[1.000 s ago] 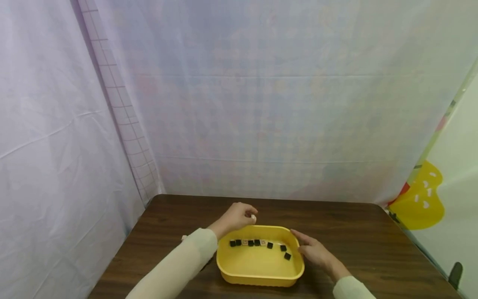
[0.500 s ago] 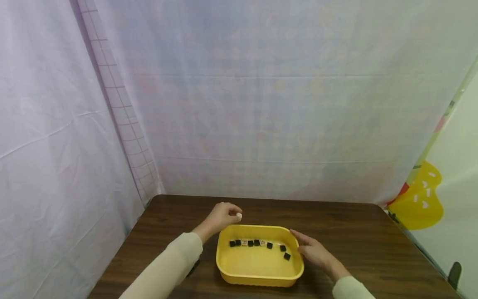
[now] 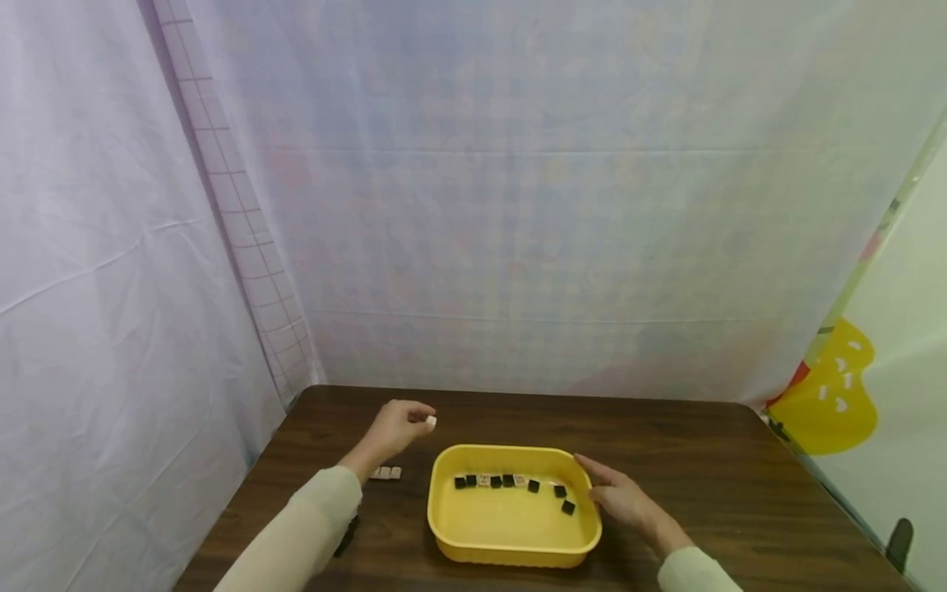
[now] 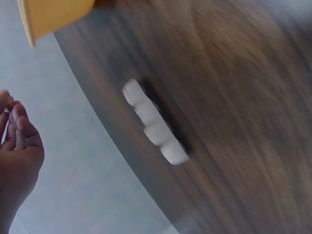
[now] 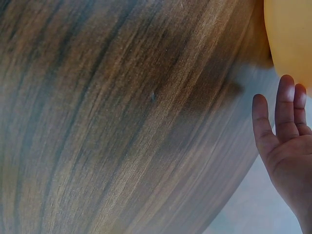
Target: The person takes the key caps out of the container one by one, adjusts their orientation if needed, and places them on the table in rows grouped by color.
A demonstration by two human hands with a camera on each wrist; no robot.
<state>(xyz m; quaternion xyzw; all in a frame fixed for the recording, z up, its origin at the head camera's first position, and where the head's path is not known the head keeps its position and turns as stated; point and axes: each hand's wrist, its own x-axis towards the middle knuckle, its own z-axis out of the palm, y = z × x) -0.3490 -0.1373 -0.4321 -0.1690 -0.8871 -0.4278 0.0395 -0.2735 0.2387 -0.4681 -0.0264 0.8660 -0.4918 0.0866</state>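
Observation:
My left hand (image 3: 392, 427) pinches a small white block (image 3: 431, 421) between thumb and fingertips, raised above the table to the left of a yellow basin (image 3: 518, 530). Below that hand, a row of several white blocks (image 3: 385, 473) is partly hidden by the wrist; the left wrist view shows the white row (image 4: 155, 127) lined up end to end. Inside the basin, along its far side, lie several black blocks (image 3: 496, 483) and two whitish ones with reddish marks (image 3: 484, 480). My right hand (image 3: 621, 497) rests against the basin's right side, fingers extended in the right wrist view.
The dark wood-grain table (image 3: 666, 460) carries everything. A dark object (image 3: 346, 536) shows beside the left sleeve. White curtains (image 3: 555, 247) hang behind and to the left, and a sheet with a yellow print (image 3: 832, 403) hangs at the right.
My left hand has moved left with the white block, from above the basin's far rim to beyond its left side. The white row has come into view. The right hand and basin stay put.

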